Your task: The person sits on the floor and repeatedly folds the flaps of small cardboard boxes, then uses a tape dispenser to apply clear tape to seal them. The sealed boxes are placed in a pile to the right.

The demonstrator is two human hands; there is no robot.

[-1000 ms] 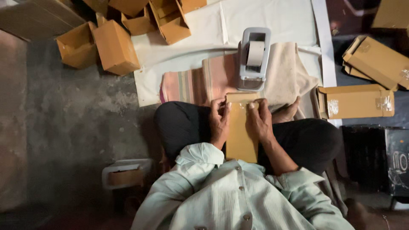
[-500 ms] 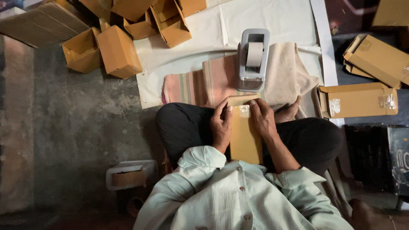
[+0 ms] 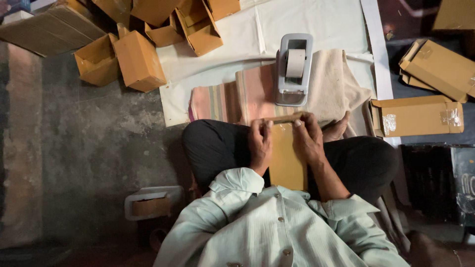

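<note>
Both hands clasp a flat brown cardboard box (image 3: 286,158) that lies lengthwise on the person's lap: the left hand (image 3: 260,146) wraps its left edge with fingers curled over the top corner, and the right hand (image 3: 308,141) closes on the right edge, thumb and fingertips pressing down the narrow end flap (image 3: 282,118) at the far end of the box. The near end of the box runs under the pale green buttoned shirt (image 3: 277,227), and the black trousers (image 3: 213,148) spread to either side of the grip (the person sits cross-legged, a bare foot (image 3: 337,129) showing just right of the right hand). Just beyond the flap stands a grey tape dispenser (image 3: 293,69) with its roll of tape, set on folded striped cloth (image 3: 227,99) and a beige towel (image 3: 336,84), which lie on a white sheet (image 3: 307,20). Further right of the hands lies a closed taped brown carton (image 3: 418,116), with more flat cartons (image 3: 438,66) beyond it. Far to the upper left sits a heap of open brown boxes (image 3: 138,54) on the grey concrete floor (image 3: 99,148). Down to the left of the grip, near the person's left elbow, rests a second tape dispenser (image 3: 151,202), white, with brown tape.
</note>
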